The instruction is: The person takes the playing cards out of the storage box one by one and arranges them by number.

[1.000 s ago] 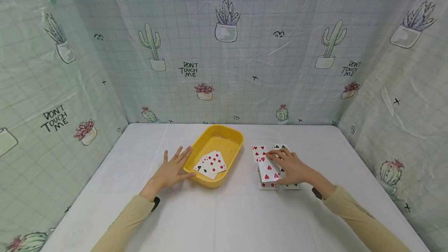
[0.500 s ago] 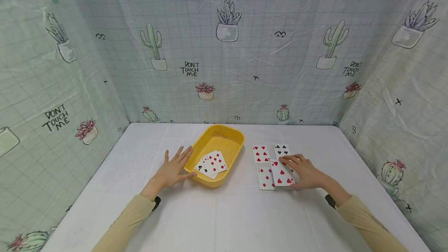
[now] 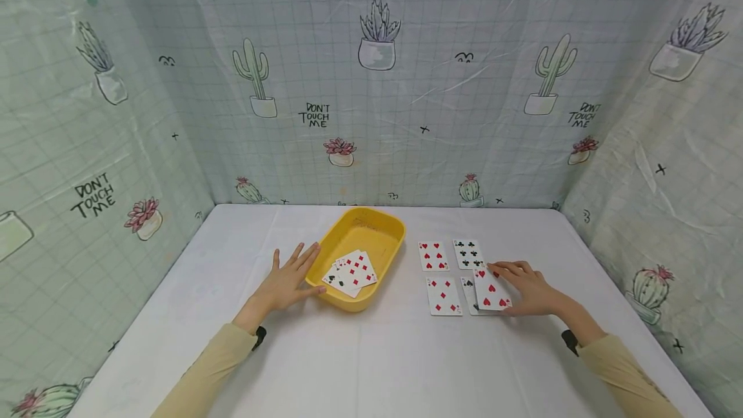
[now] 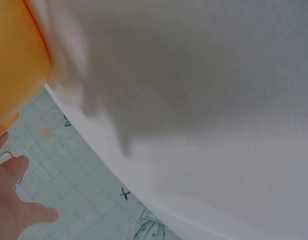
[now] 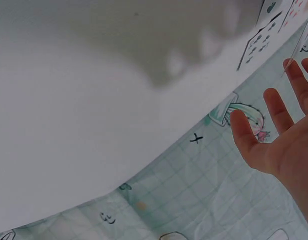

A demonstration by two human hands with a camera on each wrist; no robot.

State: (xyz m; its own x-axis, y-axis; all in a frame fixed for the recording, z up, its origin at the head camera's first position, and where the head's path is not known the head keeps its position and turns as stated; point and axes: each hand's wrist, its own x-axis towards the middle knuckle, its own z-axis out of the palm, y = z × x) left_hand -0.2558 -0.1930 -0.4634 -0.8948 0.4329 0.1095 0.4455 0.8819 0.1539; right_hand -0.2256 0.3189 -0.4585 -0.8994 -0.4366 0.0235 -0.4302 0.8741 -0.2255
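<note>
My right hand [image 3: 531, 292] pinches a hearts playing card [image 3: 491, 290] by its edges, face up. The held card overlaps a black-suited card [image 3: 469, 295] on the table and hides most of it. Beside that lies a diamonds card [image 3: 444, 297]; behind are a hearts card [image 3: 433, 257] and a clubs card [image 3: 468, 255], all face up. With fingers spread, my left hand [image 3: 283, 286] touches the near left rim of a yellow tray [image 3: 380, 219]. Several fanned playing cards [image 3: 351, 273] lie in its near end. In the left wrist view, fingertips of the left hand [image 4: 11, 200] meet the tray's edge.
A white tabletop [image 3: 371, 366] carries everything. Cloth printed with cacti [image 3: 429, 82] hangs behind the table and along both sides. The tray stands left of the laid-out cards, with a strip of tabletop between them.
My right hand has carried the hearts card rightward, from over the diamonds card to over the black-suited card, uncovering the diamonds card. My left hand stays at the tray.
</note>
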